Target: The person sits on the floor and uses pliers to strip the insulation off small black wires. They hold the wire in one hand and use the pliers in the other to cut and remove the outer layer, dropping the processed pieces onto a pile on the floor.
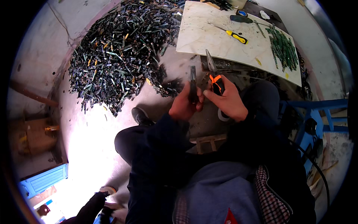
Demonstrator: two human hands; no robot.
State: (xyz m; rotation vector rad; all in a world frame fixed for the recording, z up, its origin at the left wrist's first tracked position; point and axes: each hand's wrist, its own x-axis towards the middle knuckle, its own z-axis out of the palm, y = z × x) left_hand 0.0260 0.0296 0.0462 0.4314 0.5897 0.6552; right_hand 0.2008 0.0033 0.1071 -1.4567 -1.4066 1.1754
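Note:
My left hand (184, 102) grips a narrow dark strip (193, 77), which stands up from the fist. Just to its right, my right hand (230, 99) holds long-nose pliers (211, 63) with black and orange handles. The pliers' jaws point up and away from me, apart from the strip. Both hands are above my lap, before the near edge of a pale board (204, 36). On the board lie a yellow-and-black handled tool (237, 37) with a thin shaft, a dark-handled screwdriver (241, 19) and a heap of green strips (282, 50).
A large heap of dark narrow strips (117, 50) covers the floor ahead on the left. A roll of tape (241, 13) is near the board's far edge. To the right stands a blue frame (316, 117). Part of another person, a dark-clothed limb (86, 208), shows at lower left.

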